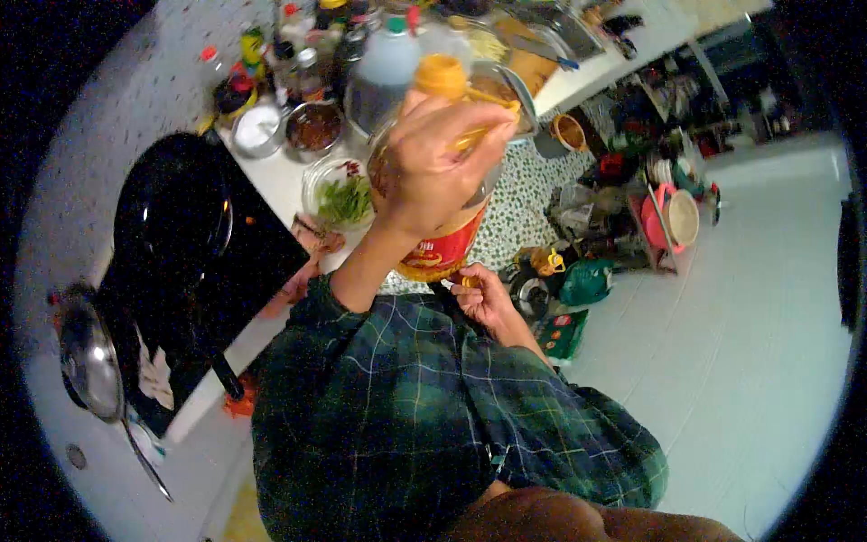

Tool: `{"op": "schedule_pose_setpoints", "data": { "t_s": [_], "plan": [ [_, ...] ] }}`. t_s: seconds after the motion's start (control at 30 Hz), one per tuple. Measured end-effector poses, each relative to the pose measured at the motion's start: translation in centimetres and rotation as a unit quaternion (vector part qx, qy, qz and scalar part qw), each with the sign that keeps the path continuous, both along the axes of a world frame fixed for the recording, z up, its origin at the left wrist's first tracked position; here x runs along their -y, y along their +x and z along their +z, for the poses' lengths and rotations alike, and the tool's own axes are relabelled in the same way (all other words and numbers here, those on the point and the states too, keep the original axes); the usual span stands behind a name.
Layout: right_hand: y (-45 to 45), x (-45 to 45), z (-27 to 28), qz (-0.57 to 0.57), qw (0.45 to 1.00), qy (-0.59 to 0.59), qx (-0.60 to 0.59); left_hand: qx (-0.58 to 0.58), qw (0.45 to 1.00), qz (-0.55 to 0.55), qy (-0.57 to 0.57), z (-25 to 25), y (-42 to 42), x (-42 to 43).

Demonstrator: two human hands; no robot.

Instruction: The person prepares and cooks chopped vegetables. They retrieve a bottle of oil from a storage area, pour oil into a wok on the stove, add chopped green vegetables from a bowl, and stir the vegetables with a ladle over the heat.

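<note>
My left hand (442, 163) is raised and wrapped round the yellow handle of a large cooking oil jug (440, 246). The jug has a red label, and its yellow top (441, 77) rises above my fist. My forearm and hand cover much of its body. Low by the jug's base, my right hand (488, 300) has its fingers closed on a small orange cap-like piece (469, 282). Left of the jug, a clear bowl of cut green vegetables (343, 199) stands on the counter, next to a bowl of dark brown food (314, 128).
A black wok (176, 203) sits on the stove at left, beside a long-handled steel utensil (95, 361). A bowl of white powder (257, 129) and several bottles (309, 72) line the wall. A knife (546, 56) lies on a cutting board (531, 74). Kitchenware crowds the floor at right.
</note>
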State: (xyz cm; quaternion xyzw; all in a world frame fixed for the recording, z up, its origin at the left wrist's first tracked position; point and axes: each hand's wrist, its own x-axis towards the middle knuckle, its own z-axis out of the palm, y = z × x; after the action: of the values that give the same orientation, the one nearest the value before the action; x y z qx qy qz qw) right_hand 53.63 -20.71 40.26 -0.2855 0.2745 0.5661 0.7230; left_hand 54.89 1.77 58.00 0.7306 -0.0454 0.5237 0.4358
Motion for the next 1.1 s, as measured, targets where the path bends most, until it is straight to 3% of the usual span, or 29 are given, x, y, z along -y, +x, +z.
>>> {"op": "schedule_pose_setpoints", "data": {
  "t_s": [0.1,0.17,0.23,0.27,0.37,0.4,0.43,0.47,0.53,0.57,0.6,0.63,0.67,0.7,0.8,0.87,0.93,1.1],
  "plan": [
    [1.1,3.1,-1.0,-0.031,0.998,0.045,-0.006,-0.052,0.996,-0.067,-0.027,1.5,1.2,4.1],
    [2.2,5.7,-1.5,-0.072,0.996,0.04,0.021,-0.138,0.961,-0.132,-0.201,2.8,2.6,7.7],
    [3.7,9.5,-3.7,-0.02,0.998,0.068,0.003,-0.153,0.954,-0.156,-0.205,3.2,4.5,10.9],
    [4.2,10.7,-3.3,-0.062,0.995,0.042,0.073,-0.184,0.947,-0.146,-0.217,3.6,5.6,12.7],
    [7.1,16.0,-6.9,-0.024,0.975,-0.104,0.194,-0.257,0.906,-0.191,-0.277,2.9,9.3,17.8],
    [8.4,17.7,-8.3,0.027,0.939,-0.165,0.3,-0.27,0.903,-0.219,-0.253,1.7,10.4,18.9],
    [9.6,19.5,-7.3,-0.041,0.95,-0.192,0.241,-0.292,0.895,-0.237,-0.241,0.5,11.4,20.4],
    [9.9,22.1,-7.1,-0.14,0.96,-0.141,0.198,-0.331,0.878,-0.24,-0.249,-0.9,12.2,21.5],
    [11.4,27.3,-8.5,-0.232,0.957,-0.146,0.097,-0.395,0.847,-0.236,-0.267,-3.9,14.4,23.5],
    [11.2,30.0,-10.2,-0.324,0.939,-0.038,0.11,-0.431,0.836,-0.25,-0.232,-5.2,15.1,24.1],
    [11.9,31.2,-7.3,-0.368,0.924,-0.082,0.057,-0.463,0.83,-0.249,-0.184,-7.4,15.7,23.7],
    [12.3,33.3,-6.4,-0.346,0.934,-0.013,0.092,-0.493,0.825,-0.24,-0.139,-9.3,16.7,23.8],
    [12.6,33.5,-7.2,-0.388,0.91,-0.021,0.143,-0.505,0.813,-0.272,-0.097,-10.7,18.8,24.3],
    [13.0,31.8,-3.1,-0.373,0.896,-0.146,0.194,-0.512,0.806,-0.291,-0.062,-11.1,18.8,24.1],
    [16.2,32.0,-1.4,-0.314,0.906,-0.168,0.227,-0.544,0.78,-0.309,0.01,-16.1,22.6,25.3],
    [20.3,32.5,-2.0,-0.174,0.925,-0.152,0.3,-0.59,0.734,-0.328,0.076,-18.9,25.7,26.6],
    [23.1,30.8,-8.0,-0.162,0.793,-0.285,0.514,-0.6,0.721,-0.337,0.082,-19.8,27.4,28.0],
    [30.4,28.2,-12.5,-0.069,0.781,-0.277,0.556,-0.564,0.705,-0.382,0.198,-23.3,32.7,30.3]
  ]
}}
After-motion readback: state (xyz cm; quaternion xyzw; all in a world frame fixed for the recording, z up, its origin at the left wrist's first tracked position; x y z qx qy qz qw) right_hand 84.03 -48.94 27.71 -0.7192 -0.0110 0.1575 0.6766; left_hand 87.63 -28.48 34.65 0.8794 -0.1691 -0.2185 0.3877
